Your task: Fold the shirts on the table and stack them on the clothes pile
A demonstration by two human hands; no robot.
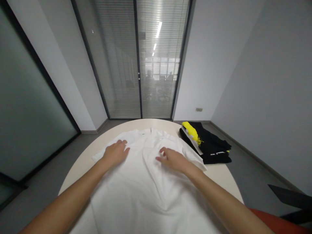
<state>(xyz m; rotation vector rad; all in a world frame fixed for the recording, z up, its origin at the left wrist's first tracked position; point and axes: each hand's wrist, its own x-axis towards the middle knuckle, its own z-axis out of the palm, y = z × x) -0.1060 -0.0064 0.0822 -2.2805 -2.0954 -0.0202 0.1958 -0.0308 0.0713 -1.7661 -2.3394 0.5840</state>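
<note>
Fingers on the L hand [115, 153] are lying loose & slightly splayed, thumb apart, w/ nothing pinched; they're resting on the white shirt [134, 185], upper L part, nr the shoulder. R hand [173, 159] is sitting over the upper R part, fingers bent, thumb & forefinger apart, so it's looking released too; it's a bit blurred, & whether the tips are touching fabric or hovering just above, I can't tell.

Shirt's lying spread on the round table [81, 167], neck end nr the far edge, body running back toward the cam & out of the bottom of view. One sleeve's reaching R, its hem ending just beside a stack of black clothes [214, 138]; a yellow fringed cloth [191, 131] is lying on top of that.

Step in hand is prob. flattening: body's showing long creases, esp. one running down from nr the R hand, & the L chest is looking smoother.

Next move, IMO, is calling for light pressure w/ open fingers, easing folds out toward the R sleeve, L hand pinning its side so the cloth isn't sliding. If it's needing a tug, fingers must be closing on fabric first, b/c nothing's being held ATM.
</note>
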